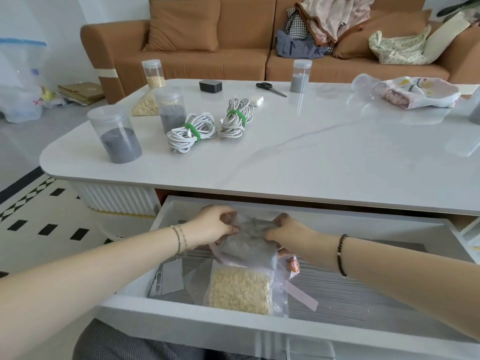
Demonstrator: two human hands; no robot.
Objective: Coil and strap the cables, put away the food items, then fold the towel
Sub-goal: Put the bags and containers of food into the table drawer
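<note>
Head view: a bag of grey powder (249, 246) is held inside the open drawer (181, 324) below the near edge of the table (311, 157). Its top is pinched from the left by the curled fingers of the left hand (215, 224) and from the right by those of the right hand (292, 232); both hands are closed on the plastic. The bag is placed near the middle of the drawer, and its lower end meets a bag of oats (240, 291) that is laid flat by the drawer's front edge. On the table, a coiled white cable (181, 136) and a second cable (235, 123) are each bound with a green strap (192, 131) and are set side by side toward the left edge, just beside a jar of grey powder (170, 110). A towel (418, 92) is seen bunched at the far right corner.
</note>
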